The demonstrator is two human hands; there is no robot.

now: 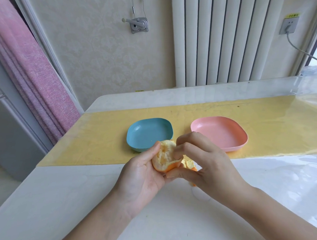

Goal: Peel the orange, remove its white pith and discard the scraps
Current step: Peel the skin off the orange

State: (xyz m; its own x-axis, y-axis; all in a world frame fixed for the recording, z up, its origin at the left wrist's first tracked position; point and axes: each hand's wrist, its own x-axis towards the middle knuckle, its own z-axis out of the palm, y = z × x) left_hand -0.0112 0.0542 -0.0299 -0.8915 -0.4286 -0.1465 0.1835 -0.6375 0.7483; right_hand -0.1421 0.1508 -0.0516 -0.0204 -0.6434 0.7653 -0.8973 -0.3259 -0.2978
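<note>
the left hand (142,171) cradles the half-peeled orange (164,157) above the table's (78,198) near edge; the right hand (203,158) pinches a loosened peel flap (189,165) on its right side — the blue dish (150,132) lies just behind

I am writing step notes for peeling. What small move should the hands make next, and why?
Probably the right hand should pull the loosened peel further down, off the orange, while the left hand holds the fruit steady. The top is bare and whitish, orange skin wraps the lower part, and the peel hangs by the right thumb.
</note>
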